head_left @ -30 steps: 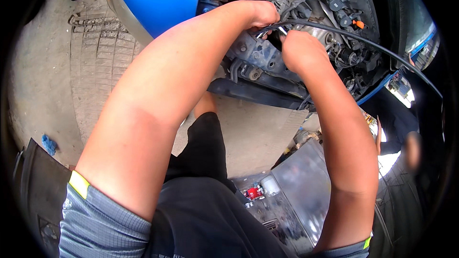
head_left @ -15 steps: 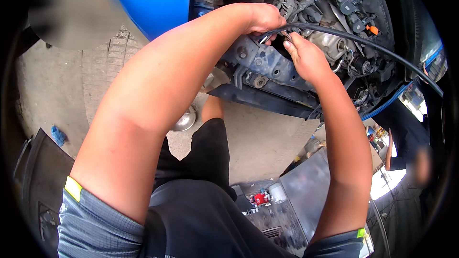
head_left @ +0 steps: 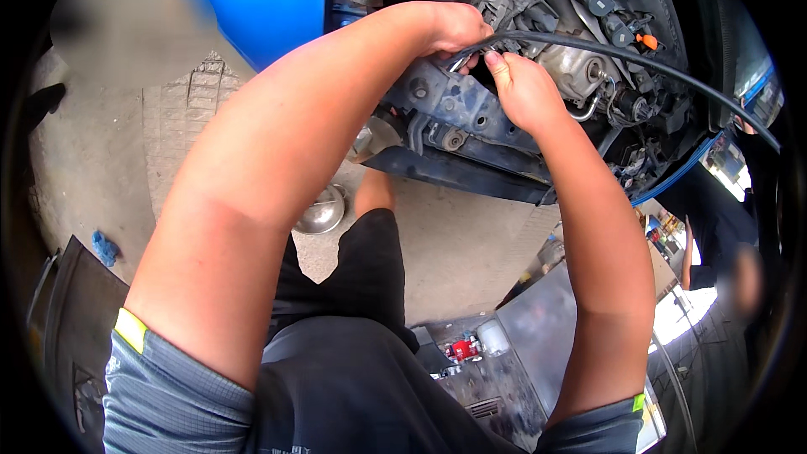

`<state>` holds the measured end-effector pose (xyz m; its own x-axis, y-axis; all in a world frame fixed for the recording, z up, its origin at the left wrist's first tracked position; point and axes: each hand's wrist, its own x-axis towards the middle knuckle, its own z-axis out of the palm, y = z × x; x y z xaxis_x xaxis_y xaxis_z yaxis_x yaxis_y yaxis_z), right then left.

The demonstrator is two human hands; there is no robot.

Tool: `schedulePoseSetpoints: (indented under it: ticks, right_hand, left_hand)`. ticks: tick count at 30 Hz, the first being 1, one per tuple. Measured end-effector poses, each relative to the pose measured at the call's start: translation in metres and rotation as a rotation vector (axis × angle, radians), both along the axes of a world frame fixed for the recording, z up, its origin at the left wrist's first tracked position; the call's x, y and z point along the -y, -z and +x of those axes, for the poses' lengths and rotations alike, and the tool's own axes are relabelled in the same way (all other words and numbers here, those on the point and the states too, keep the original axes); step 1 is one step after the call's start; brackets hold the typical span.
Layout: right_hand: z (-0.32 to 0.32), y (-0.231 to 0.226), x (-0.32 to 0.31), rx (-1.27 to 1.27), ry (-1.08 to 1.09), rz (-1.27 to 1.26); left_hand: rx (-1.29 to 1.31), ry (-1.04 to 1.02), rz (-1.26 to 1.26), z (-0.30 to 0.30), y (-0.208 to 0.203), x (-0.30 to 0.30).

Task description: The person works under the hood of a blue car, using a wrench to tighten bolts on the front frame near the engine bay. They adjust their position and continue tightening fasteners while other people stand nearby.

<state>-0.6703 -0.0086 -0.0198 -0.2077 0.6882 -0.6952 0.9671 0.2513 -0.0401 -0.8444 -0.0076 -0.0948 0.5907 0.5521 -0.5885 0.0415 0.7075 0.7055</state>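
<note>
A long black hose arches from the right over the engine bay to my hands. My left hand is closed round its near end, just above the dark metal front panel. A small shiny metal piece shows below those fingers; its kind is hard to make out. Close beside, my right hand is closed with thumb and fingers pinched together under the hose. Whatever lies between its fingertips is hidden.
Behind my hands lies the open engine bay with a metal housing, wiring and an orange cap. A blue body panel rises at the left. A round metal bowl sits on the floor. Another person stands at the right.
Both hands and the hose sit slightly further left in the picture, as does the car, so the view has shifted a little. The right hand's thumb is now more upright.
</note>
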Motion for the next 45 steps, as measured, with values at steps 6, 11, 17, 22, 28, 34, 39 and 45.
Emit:
schedulePoseSetpoints:
  ticks: [6, 11, 17, 22, 28, 34, 39, 45]
  right_hand:
    - [-0.067, -0.046, -0.002, 0.431, -0.011, -0.092]
    - [-0.105, -0.068, 0.006, 0.644, -0.103, -0.133]
    - [-0.073, -0.063, 0.003, 0.379, -0.258, -0.072]
    - [-0.002, -0.008, -0.002, 0.037, -0.145, -0.088]
    - [0.014, 0.026, -0.008, -0.216, -0.104, -0.138]
    - [-0.012, -0.005, 0.001, 0.194, -0.126, -0.096]
    - [-0.05, -0.047, -0.001, 0.417, -0.139, -0.147]
    - [-0.109, -0.083, 0.001, 0.642, -0.244, -0.245]
  left_hand:
    - [0.04, -0.014, -0.031, 0.002, 0.006, 0.0]
    - [0.03, -0.001, 0.074, -0.004, 0.004, -0.001]
    - [-0.031, 0.003, 0.103, -0.005, 0.0, 0.0]
    - [-0.066, 0.013, 0.094, -0.001, 0.002, 0.001]
    - [-0.022, 0.018, 0.054, -0.002, 0.001, 0.001]
    - [0.032, 0.019, 0.006, 0.0, 0.003, 0.0]
    - [-0.033, 0.017, 0.032, 0.004, 0.004, -0.001]
    - [0.026, -0.027, -0.02, -0.002, 0.0, 0.0]
